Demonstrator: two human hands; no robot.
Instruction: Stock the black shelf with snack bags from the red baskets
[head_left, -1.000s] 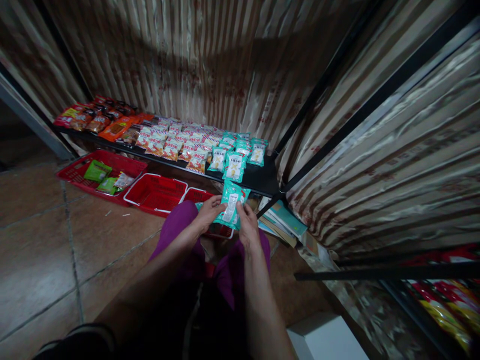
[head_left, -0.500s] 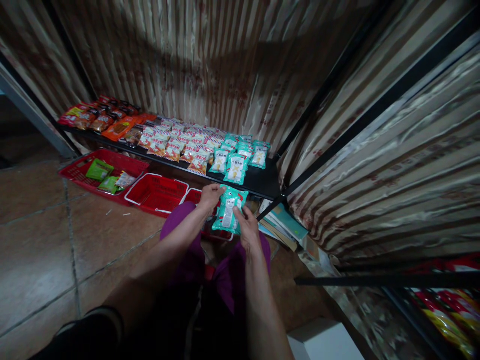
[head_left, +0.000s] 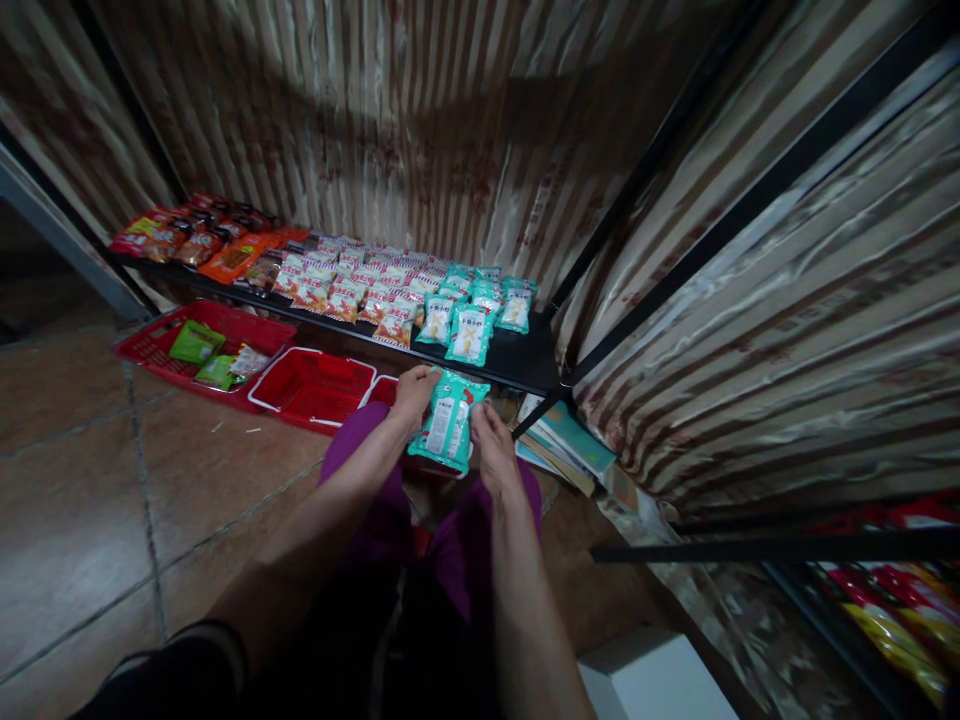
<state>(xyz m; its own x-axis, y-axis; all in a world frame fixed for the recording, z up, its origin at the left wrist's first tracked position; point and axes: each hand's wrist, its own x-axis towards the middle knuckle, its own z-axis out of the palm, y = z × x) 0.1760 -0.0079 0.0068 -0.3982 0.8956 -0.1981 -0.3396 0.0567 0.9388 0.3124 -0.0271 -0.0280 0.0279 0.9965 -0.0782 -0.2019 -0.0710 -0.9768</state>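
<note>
A teal snack bag [head_left: 448, 422] is held up in front of the low shelf, its printed back with a white text panel facing me. My left hand [head_left: 415, 392] pinches its upper left corner between thumb and fingers. At the bag's right edge is my right hand [head_left: 491, 440], thumb and fingers closed on that side. Just beyond, more teal bags [head_left: 470, 333] stand and lean together at the right part of the black shelf [head_left: 525, 358]. White-and-orange snack bags [head_left: 345, 297] fill the shelf's middle in rows.
Red and orange snack packs [head_left: 232, 257] lie at the shelf's left end. Below it are a red basket [head_left: 150, 347] with green packets [head_left: 196, 342] and another red basket [head_left: 311, 385]. Books [head_left: 574, 440] lie by the shelf leg. A white box [head_left: 671, 680] is near my right side.
The teal bag has shifted slightly left and tilted. My right thumb has slid from the bag's face to its right edge, while my left hand keeps its corner grip.
</note>
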